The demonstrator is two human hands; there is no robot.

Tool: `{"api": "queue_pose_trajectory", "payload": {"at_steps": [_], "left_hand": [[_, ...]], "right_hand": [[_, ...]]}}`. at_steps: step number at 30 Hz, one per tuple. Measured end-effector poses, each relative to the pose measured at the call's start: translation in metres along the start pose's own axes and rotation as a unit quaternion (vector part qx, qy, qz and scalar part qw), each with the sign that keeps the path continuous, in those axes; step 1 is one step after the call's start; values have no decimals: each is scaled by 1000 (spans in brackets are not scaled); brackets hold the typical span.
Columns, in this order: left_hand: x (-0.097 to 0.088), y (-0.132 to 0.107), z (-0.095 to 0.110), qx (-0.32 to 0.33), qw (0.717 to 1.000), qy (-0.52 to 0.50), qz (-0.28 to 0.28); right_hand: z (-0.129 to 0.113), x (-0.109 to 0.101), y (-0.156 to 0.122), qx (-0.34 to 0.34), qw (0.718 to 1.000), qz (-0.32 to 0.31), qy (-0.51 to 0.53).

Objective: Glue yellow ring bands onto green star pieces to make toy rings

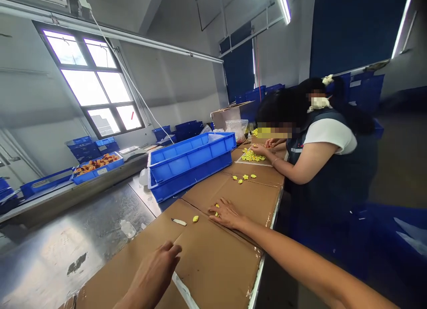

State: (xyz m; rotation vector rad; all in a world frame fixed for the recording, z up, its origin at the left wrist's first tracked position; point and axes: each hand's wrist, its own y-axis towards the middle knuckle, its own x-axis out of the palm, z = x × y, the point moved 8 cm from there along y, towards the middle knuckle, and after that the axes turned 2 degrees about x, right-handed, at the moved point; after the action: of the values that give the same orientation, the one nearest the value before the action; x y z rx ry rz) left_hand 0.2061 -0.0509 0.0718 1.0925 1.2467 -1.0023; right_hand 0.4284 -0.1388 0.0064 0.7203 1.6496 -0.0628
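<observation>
My right hand (pixel 227 214) reaches forward, its fingers spread low over the brown cardboard (pixel 207 251). Small yellow pieces (pixel 217 206) show between those fingers. My left hand (pixel 155 271) is nearer to me, above the cardboard, with loosely bent fingers a little apart and nothing visible in them; its palm side is hidden. Ahead of it lie a single yellow piece (pixel 195 218) and a small pale-handled knife (pixel 179 222). Several yellow star-shaped pieces (pixel 246 177) lie beyond my right hand.
At the right, a co-worker (pixel 320 140) bends over a pile of yellow pieces (pixel 252 155). Stacked blue crates (pixel 191 160) stand on the left of the cardboard. A small clear bottle (pixel 127 229) lies on the metal table (pixel 100 255). Farther back is a blue tray of orange pieces (pixel 96 166).
</observation>
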Motion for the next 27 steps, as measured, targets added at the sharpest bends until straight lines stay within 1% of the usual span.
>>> {"api": "queue_pose_trajectory", "payload": {"at_steps": [3,5,6,8,10,12,14,16,17,19,21,22,23,24,26,27], "left_hand": [[7,71,18,19,998,20,-48],[15,107,27,26,997,30,-66],[20,120,31,28,996,34,-74],[32,139,37,26,995,43,-89],[42,148,39,18,994,48,-99],[47,152,38,5,994,45,-101],[46,151,36,-10,995,29,-96],[37,145,30,-25,996,0,-82],[30,140,26,-32,997,-19,-69],[6,125,12,-49,996,-62,-27],[-26,98,-11,-76,990,-111,34],[-43,80,-25,-94,984,-138,67],[-60,58,-41,-116,974,-166,101],[-75,32,-57,-139,961,-197,133],[-97,-27,-87,-193,925,-263,196],[-102,-59,-99,-218,903,-297,223]], "right_hand": [[-1,-2,-3,9,1000,17,-13],[0,-3,-5,15,999,23,-19],[0,-3,-6,17,999,25,-22],[1,-3,-7,22,999,25,-26],[2,-2,-6,25,999,25,-28],[4,-1,-6,29,999,27,-28],[6,-1,-7,32,999,33,-26],[10,-2,-8,34,998,46,-19],[11,-4,-8,31,998,53,-12],[8,-9,-6,17,997,71,8],[-9,-13,1,-12,996,86,37],[-26,-14,6,-34,994,87,54],[-49,-13,12,-62,992,84,72],[-77,-10,18,-96,988,74,91],[-147,0,28,-181,975,37,125],[-183,8,31,-219,966,18,136]]}}
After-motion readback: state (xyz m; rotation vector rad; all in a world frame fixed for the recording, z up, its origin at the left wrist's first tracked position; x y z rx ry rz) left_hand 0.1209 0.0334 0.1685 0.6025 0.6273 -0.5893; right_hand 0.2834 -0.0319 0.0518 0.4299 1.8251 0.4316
